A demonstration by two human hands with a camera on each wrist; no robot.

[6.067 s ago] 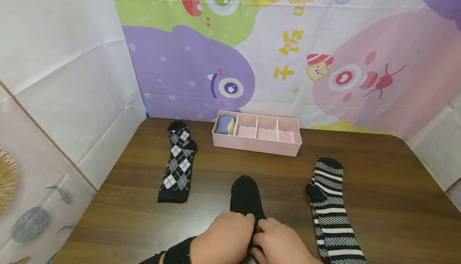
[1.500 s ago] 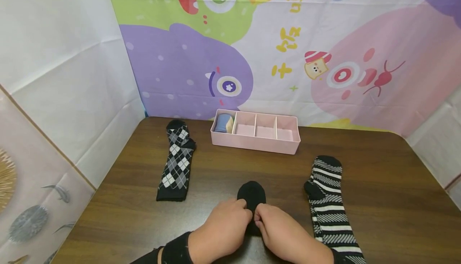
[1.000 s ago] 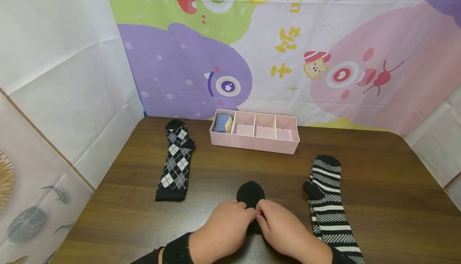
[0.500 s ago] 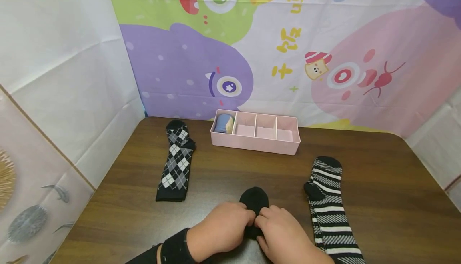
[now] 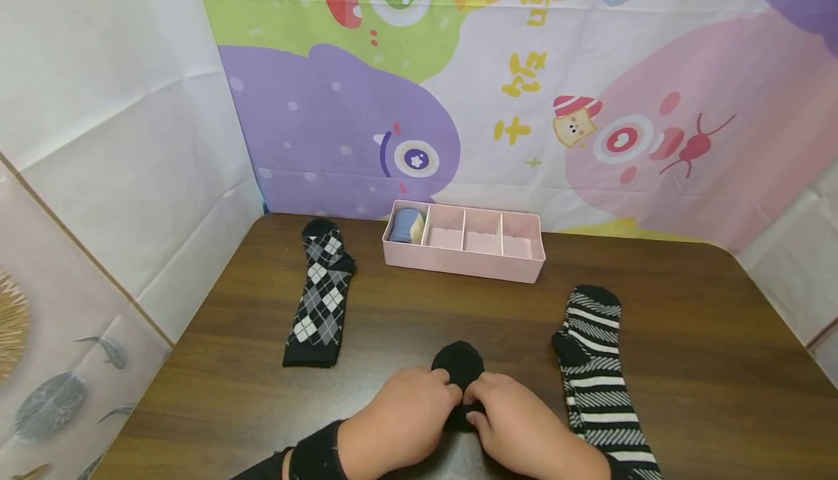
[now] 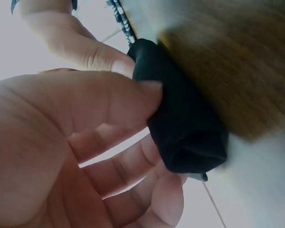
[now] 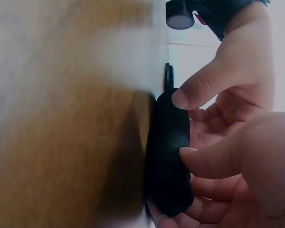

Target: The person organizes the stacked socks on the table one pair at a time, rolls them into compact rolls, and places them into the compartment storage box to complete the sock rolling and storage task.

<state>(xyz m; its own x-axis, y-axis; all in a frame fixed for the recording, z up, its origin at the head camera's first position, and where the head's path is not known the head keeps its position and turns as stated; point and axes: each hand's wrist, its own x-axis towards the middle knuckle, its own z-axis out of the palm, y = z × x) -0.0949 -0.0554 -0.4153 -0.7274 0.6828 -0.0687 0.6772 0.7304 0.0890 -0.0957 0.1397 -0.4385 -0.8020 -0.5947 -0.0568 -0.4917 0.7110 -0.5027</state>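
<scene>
A black sock [image 5: 457, 361], partly rolled up, lies at the front middle of the table with its rounded end pointing away from me. My left hand [image 5: 404, 416] holds its left side and my right hand [image 5: 522, 422] its right side, fingertips almost meeting. In the left wrist view the rolled black sock [image 6: 180, 111] shows as a thick bundle, with the left thumb on top and fingers bent beneath. Both thumbs press on the black sock [image 7: 168, 147] in the right wrist view, fingers curling under it. The hands hide part of the roll in the head view.
A pink four-section box [image 5: 461, 260] stands at the back, a blue and cream rolled bundle [image 5: 406, 225] in its leftmost compartment. An argyle sock [image 5: 321, 298] lies flat to the left, a striped sock [image 5: 602, 371] to the right. A patterned cloth [image 5: 347, 131] hangs behind the table.
Six seconds ago the black sock stretched out longer; now it is shorter and rolled up between the hands. Lately, the right hand's fingers have shifted slightly on it; the other socks stay put.
</scene>
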